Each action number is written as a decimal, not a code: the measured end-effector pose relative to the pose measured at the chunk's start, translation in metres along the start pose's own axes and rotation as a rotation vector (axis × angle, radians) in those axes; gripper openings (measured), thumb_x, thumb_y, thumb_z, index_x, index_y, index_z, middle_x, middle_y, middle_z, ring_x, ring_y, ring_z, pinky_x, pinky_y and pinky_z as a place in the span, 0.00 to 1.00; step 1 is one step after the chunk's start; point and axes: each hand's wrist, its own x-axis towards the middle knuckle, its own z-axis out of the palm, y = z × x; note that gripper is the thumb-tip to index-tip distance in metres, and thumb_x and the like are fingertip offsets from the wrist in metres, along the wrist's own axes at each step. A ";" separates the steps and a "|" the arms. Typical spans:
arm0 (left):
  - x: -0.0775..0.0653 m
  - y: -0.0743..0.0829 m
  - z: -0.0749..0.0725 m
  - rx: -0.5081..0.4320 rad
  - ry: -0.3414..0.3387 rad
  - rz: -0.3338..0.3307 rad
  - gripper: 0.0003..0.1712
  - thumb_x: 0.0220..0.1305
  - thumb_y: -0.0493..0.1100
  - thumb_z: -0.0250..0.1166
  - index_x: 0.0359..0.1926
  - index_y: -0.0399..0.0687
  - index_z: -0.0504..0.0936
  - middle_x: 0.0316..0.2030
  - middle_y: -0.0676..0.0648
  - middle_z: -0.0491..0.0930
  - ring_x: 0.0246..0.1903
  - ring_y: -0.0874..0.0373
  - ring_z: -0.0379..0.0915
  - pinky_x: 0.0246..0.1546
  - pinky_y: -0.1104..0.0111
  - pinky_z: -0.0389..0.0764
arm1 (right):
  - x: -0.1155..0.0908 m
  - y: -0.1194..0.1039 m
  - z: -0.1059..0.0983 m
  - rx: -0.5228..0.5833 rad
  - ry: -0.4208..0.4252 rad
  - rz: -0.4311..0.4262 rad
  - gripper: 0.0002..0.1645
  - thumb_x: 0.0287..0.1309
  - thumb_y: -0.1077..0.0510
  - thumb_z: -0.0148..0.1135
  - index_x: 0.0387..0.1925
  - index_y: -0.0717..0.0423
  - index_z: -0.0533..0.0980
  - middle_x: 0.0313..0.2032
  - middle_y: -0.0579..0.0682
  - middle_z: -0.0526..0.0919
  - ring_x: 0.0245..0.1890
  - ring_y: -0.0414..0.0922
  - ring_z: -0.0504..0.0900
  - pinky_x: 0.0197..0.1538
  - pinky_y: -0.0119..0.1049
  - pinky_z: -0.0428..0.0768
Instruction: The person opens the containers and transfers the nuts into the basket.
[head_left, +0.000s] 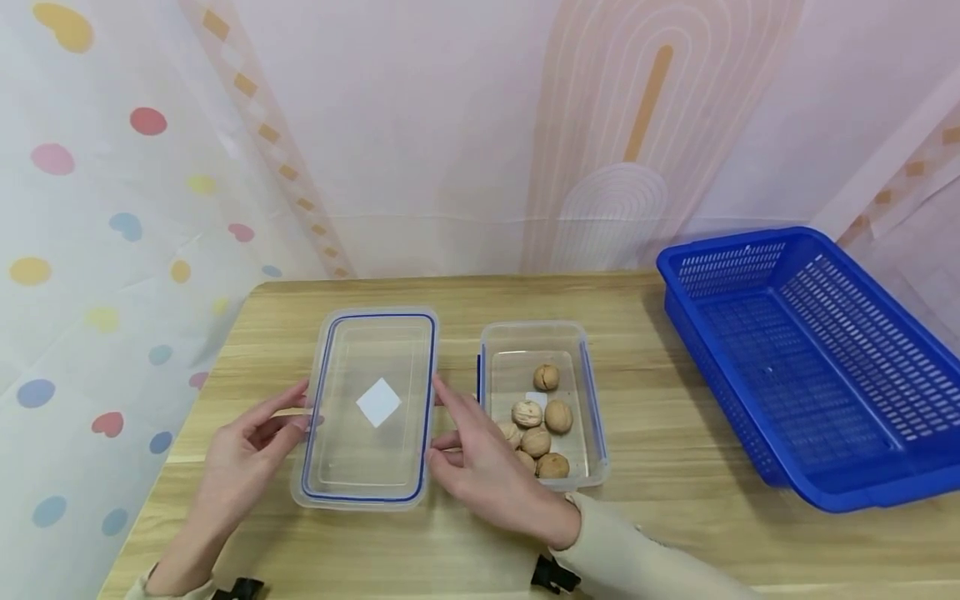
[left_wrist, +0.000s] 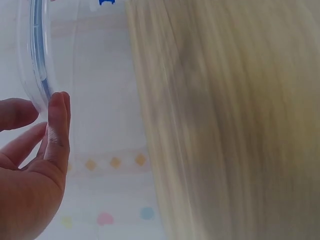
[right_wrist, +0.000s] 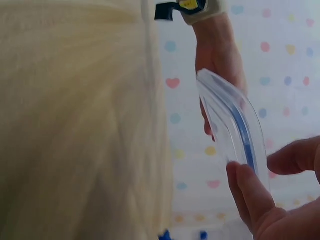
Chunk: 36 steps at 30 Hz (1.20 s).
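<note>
A clear plastic lid (head_left: 347, 454) with a blue sealing ring and a white diamond-shaped sticker (head_left: 378, 402) is held between both hands. My left hand (head_left: 238, 467) pinches its left edge between thumb and fingers; in the left wrist view the left hand (left_wrist: 37, 170) grips the rim, raised above the table. At the opposite edge, my right hand (head_left: 487, 471) pinches the lid, and the right wrist view shows the right hand (right_wrist: 280, 200) with fingers below and thumb above. Beside the right hand stands a clear food container (head_left: 581, 354) holding several walnuts (head_left: 558, 416). The right hand partly covers its near-left corner.
A large blue plastic basket (head_left: 787, 490) with slotted walls stands on the right of the wooden table (head_left: 637, 533). A patterned cloth (head_left: 435, 142) hangs along the table's back and left edges.
</note>
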 end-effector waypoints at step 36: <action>0.004 -0.041 -0.029 0.326 -0.233 -0.096 0.29 0.67 0.28 0.65 0.69 0.30 0.74 0.56 0.29 0.80 0.45 0.63 0.83 0.38 0.80 0.81 | 0.026 0.039 0.052 0.027 0.039 0.072 0.48 0.67 0.72 0.57 0.83 0.54 0.50 0.77 0.60 0.60 0.54 0.43 0.83 0.53 0.26 0.80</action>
